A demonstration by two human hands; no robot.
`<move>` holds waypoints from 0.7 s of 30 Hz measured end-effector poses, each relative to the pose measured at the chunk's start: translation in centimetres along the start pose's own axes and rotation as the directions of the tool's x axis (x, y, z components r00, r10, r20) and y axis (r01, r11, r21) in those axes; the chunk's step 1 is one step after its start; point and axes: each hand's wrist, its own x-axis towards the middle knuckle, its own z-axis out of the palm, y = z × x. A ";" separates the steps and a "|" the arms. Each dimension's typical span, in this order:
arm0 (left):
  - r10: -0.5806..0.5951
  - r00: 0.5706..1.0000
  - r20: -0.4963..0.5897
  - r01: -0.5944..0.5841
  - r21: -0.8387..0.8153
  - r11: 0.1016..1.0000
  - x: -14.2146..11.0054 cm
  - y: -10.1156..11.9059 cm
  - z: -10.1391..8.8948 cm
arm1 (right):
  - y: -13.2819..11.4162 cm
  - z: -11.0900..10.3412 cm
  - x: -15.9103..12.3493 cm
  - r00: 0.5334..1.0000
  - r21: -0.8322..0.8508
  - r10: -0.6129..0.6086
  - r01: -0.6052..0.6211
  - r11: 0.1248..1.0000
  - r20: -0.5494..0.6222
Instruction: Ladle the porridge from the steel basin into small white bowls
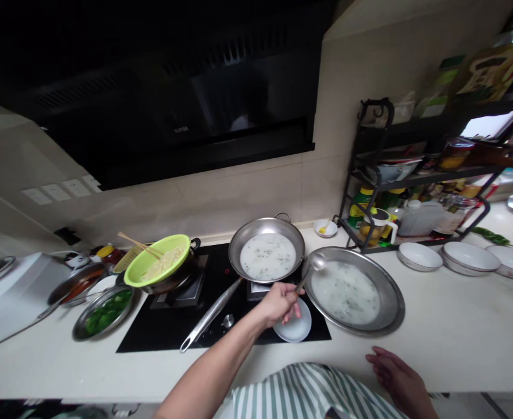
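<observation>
My left hand is closed around the handle of a metal spoon, whose bowl is over the left rim of a wide metal basin. Whitish liquid with green bits fills the bottom of that basin. Partly under my left hand lies a small white dish at the stove's edge. Just beyond, a long-handled frying pan on the burner holds similar whitish liquid. Nearest the basin's front, my right hand hangs by the counter edge, empty, with its fingers loosely extended.
On the left burner, a lime-green basin with noodles and chopsticks rests on a pot. Leafy greens fill a metal dish beside it. White bowls line the right counter below a black spice rack. A range hood overhangs the stove.
</observation>
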 end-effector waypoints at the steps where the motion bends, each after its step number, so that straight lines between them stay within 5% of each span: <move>1: 0.015 1.000 -0.014 -0.016 -0.083 0.996 -0.2 0.4 -0.9 | -0.1 0.1 0.0 1.000 -0.006 -0.008 0.008 1.000 0.003; 4: 0.046 0.994 -0.095 -0.065 -0.210 0.975 -0.8 1.2 -3.8 | -0.2 0.2 -0.1 0.999 -0.013 -0.038 0.038 0.999 0.026; 10: -0.050 0.952 -0.303 0.005 -0.149 0.989 -0.4 1.0 -8.1 | -0.1 0.3 0.3 0.999 0.005 -0.019 0.019 1.000 0.031; 16: -0.129 0.921 -0.368 0.091 -0.117 0.989 0.9 0.6 -8.7 | -0.3 0.5 0.1 0.999 0.007 -0.017 0.017 1.000 0.046; 21: -0.185 0.933 -0.309 0.128 -0.196 0.972 1.5 0.8 -8.5 | -0.6 0.5 -0.5 0.999 -0.018 -0.024 0.025 1.000 0.023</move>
